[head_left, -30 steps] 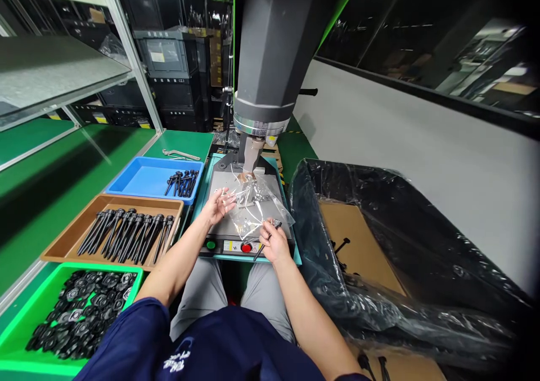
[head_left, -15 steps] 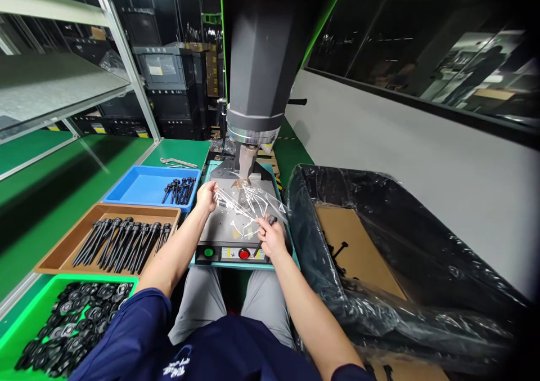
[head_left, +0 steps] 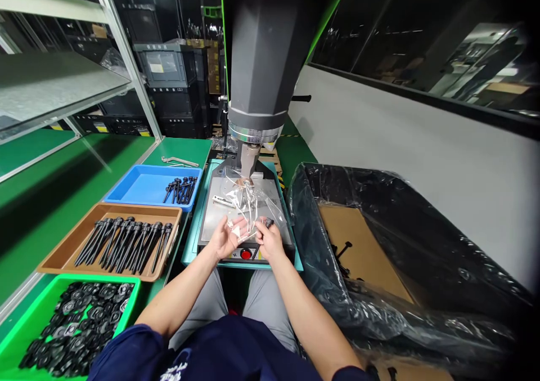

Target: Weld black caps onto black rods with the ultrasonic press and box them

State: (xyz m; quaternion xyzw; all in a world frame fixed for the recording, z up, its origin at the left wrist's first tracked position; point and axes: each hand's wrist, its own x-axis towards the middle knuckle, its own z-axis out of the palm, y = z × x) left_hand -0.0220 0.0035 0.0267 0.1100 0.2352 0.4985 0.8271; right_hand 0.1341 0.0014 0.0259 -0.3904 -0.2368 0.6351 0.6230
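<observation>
A clear plastic bag (head_left: 265, 201) spreads, crumpled and shiny, over the metal plate (head_left: 211, 223) of the press. My right hand (head_left: 270, 240) pinches its near edge. The same hand also has a black rod with a round head (head_left: 269, 222), its shaft mostly hidden by my fingers. Palm up, my left hand (head_left: 225, 237) lies at the bag's near left side with its fingers stretched out; whether the fingers are inside or under the plastic I cannot tell. The press head (head_left: 250, 158) stands just beyond the bag. A red button (head_left: 245, 254) shows below my hands.
At left, a blue tray (head_left: 130, 185) and a brown tray (head_left: 54, 254) hold black rods; a green tray (head_left: 135, 291) holds black round parts. A wrench (head_left: 179, 161) lies behind them. To the right stands a plastic-lined bin (head_left: 422, 229) with cardboard and several rods.
My left hand has let go of the bag's upper left part, moved down and right, and turned palm up. The right hand keeps its grip. A white labelled strip now shows on the plate.
</observation>
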